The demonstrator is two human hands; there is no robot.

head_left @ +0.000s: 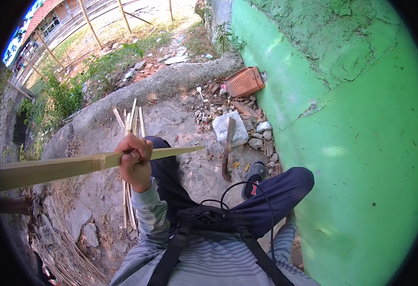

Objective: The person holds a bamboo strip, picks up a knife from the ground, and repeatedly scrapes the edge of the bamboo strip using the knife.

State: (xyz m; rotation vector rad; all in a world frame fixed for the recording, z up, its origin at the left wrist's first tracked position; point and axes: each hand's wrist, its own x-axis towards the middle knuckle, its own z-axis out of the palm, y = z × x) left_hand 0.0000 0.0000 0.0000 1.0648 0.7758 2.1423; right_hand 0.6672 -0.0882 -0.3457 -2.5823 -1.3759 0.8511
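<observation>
My left hand is closed round a long, flat bamboo strip, held across in front of me above the ground. Its broad end points left, and its thin tip reaches right past my left knee. Beneath that hand several narrow, pale bamboo strips lie on the ground. My right arm reaches down beside my bent right leg. Only a sliver of skin shows past that sleeve; the fingers are hidden behind the leg. Ahead of my right foot a curved brown machete rests against a whitish block.
A green wall with peeling plaster rises close on my right. Stones and an orange roof tile lie along its foot. A low, rounded concrete edge curves across ahead. Black straps and a cable cross my lap.
</observation>
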